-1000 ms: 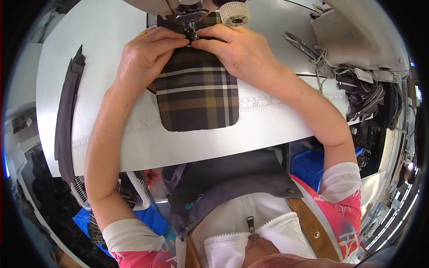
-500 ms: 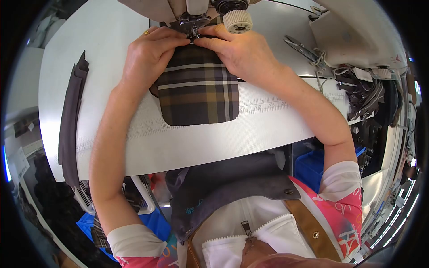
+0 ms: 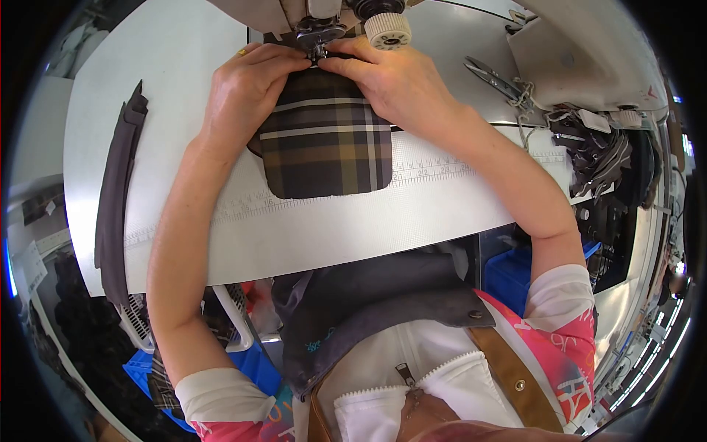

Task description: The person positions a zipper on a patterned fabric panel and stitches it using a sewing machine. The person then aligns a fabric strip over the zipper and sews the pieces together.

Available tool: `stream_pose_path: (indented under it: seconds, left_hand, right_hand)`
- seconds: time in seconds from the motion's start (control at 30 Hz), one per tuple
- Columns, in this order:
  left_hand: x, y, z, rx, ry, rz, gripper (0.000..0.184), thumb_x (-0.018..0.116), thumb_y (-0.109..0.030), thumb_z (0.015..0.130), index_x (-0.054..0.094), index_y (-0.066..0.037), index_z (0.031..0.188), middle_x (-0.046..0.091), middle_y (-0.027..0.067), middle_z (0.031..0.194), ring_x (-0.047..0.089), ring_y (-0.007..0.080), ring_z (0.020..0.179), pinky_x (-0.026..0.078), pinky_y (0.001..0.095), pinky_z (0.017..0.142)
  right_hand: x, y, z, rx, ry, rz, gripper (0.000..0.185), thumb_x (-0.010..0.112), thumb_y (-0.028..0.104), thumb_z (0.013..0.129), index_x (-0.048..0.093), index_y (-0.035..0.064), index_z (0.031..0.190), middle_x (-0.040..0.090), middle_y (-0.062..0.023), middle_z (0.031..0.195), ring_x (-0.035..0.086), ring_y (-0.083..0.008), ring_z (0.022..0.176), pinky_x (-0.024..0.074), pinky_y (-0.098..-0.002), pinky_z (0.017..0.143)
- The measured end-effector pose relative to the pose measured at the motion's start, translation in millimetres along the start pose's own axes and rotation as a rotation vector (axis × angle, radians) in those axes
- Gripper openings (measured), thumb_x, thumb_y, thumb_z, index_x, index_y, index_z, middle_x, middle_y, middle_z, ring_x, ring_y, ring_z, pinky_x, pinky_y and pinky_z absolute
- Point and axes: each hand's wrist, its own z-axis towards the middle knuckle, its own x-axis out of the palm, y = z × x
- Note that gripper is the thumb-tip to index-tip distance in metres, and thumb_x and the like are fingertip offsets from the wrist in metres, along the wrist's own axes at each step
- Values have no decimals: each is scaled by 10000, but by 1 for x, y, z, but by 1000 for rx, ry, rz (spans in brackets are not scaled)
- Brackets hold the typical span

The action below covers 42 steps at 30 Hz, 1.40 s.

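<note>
A plaid fabric piece with rounded near corners, in brown, black, olive and white, lies under the presser foot of a sewing machine. Left of the foot, my left hand is closed, with thumb and fingertips gripping the cloth edge. On the other side, my right hand pinches the same piece, its fingertips close to the foot. Part of the cloth's far end is hidden by my hands and the machine head.
Dark fabric strips lie at the table's left. A measuring tape runs along the white tabletop. Scissors rest by the machine's base at right, near a pile of dark scraps. A blue bin is below.
The plaid fabric has slid slightly away from me, further under the presser foot. Both hands keep their hold beside the foot.
</note>
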Motion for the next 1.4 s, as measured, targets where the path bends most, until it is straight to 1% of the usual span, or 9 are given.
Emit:
stream_pose_path:
  seconds: [0.3,0.43,0.53,0.9,1.17,1.2,1.27,1.3,1.4]
  left_hand:
    - [-4,2,-3,7,63,8,205,607,51,761,717,-42,908,705,53,948,656,218,862,518,314,819]
    - [-51,19,13,-576,336,-784,249,569,-26,834,691,-4,1049,702,71,1002,608,110,906,468,270,842]
    - [-36,64,30,-671,-137,-371,307,594,-57,827,653,3,1122,685,101,1012,591,140,967,460,309,863]
    - [30,122,68,-582,-5,171,328,576,-93,866,602,14,1175,640,119,1093,581,199,1024,427,345,929]
    - [-90,115,8,-498,-396,288,349,563,-120,895,565,21,1214,608,132,1152,574,241,1065,403,372,978]
    - [-109,101,-13,-505,-431,240,352,562,-124,899,560,22,1219,604,134,1160,573,246,1070,400,375,984]
    - [-135,32,-73,-613,-615,-1587,314,490,-60,963,483,60,1253,559,192,1239,517,235,1182,392,364,1065]
    - [-124,-29,-77,-881,-990,-1243,315,498,-89,964,484,60,1241,554,189,1252,508,254,1200,402,370,1059]
    - [-105,-120,-165,-1068,-560,-1661,389,540,-130,946,469,11,1302,588,154,1237,566,218,1154,463,367,970]
  right_hand:
    - [-6,3,-3,28,57,56,334,643,39,705,694,130,1023,645,3,971,590,-213,920,529,-329,752]
    - [-6,3,-8,53,51,122,281,668,93,750,668,101,1031,623,-39,1069,572,-239,991,509,-345,800]
    - [-20,11,-21,17,21,191,269,695,160,772,649,80,1024,595,-69,1139,536,-272,1082,478,-377,871]
    - [-22,4,-22,23,15,137,304,725,212,760,642,68,1015,586,-77,1155,480,-310,1172,421,-435,948]
    - [-17,-7,-26,36,-18,127,304,704,187,780,642,73,1055,612,-49,1135,504,-294,1141,422,-427,936]
    - [-19,-6,-26,21,-21,127,308,704,185,780,641,73,1061,617,-44,1128,507,-288,1138,424,-426,931]
    - [-21,6,-24,-16,-22,193,355,691,217,800,611,76,1116,634,-40,1079,516,-280,1126,419,-435,930]
    - [-22,11,-24,-37,-20,225,379,684,233,811,596,77,1144,643,-39,1055,520,-276,1120,417,-440,929]
    - [-31,19,-25,12,30,83,475,646,331,846,528,81,1232,662,-45,980,532,-281,1102,404,-454,933]
